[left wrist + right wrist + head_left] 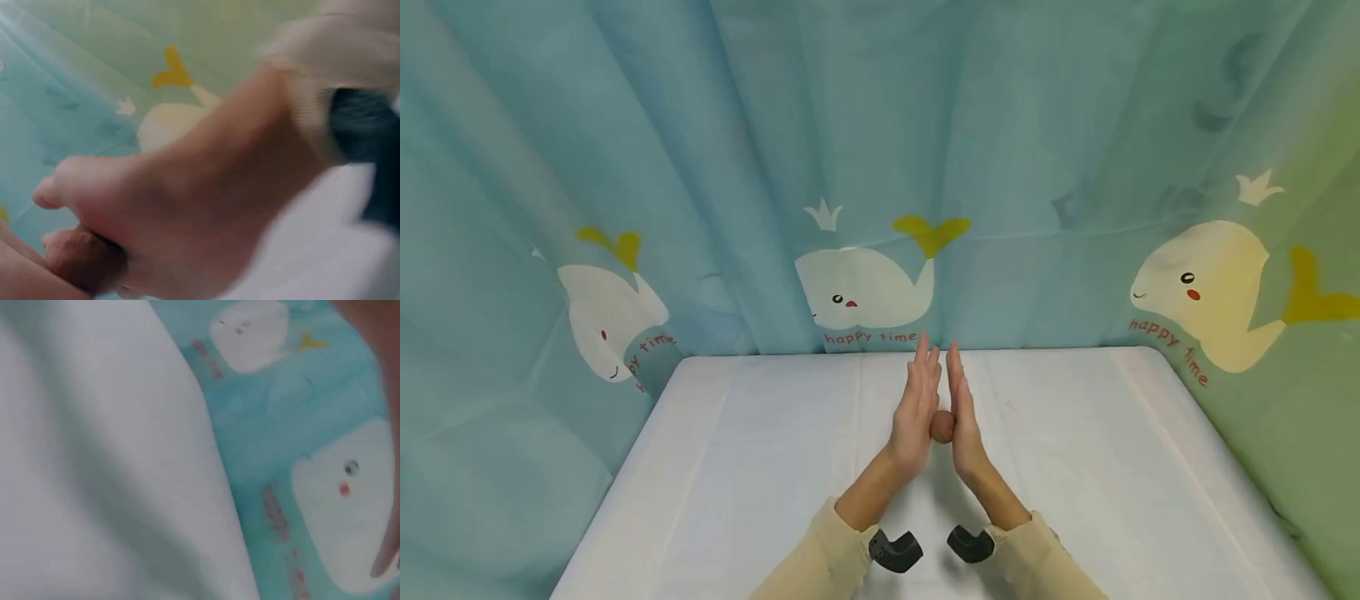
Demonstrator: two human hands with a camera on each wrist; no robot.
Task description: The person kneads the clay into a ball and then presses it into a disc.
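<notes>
A small reddish-brown ball (942,427), its surface slightly rough like clay or dough, is held between the two palms above the table. From its left side my left hand (916,417) presses it, fingers straight and pointing away from me. My right hand (966,425) faces it from the other side, its fingers straight as well. In the left wrist view the ball (86,261) touches the right palm (181,219), and that picture is blurred. Only a strip of a hand (387,425) enters the right wrist view, where the ball is out of sight.
Under the hands lies a white-covered table (775,467). A blue-green curtain (1037,167) with printed whales surrounds its back and sides. Dark curved wrist devices (896,552) stick out by both light sleeves (823,554).
</notes>
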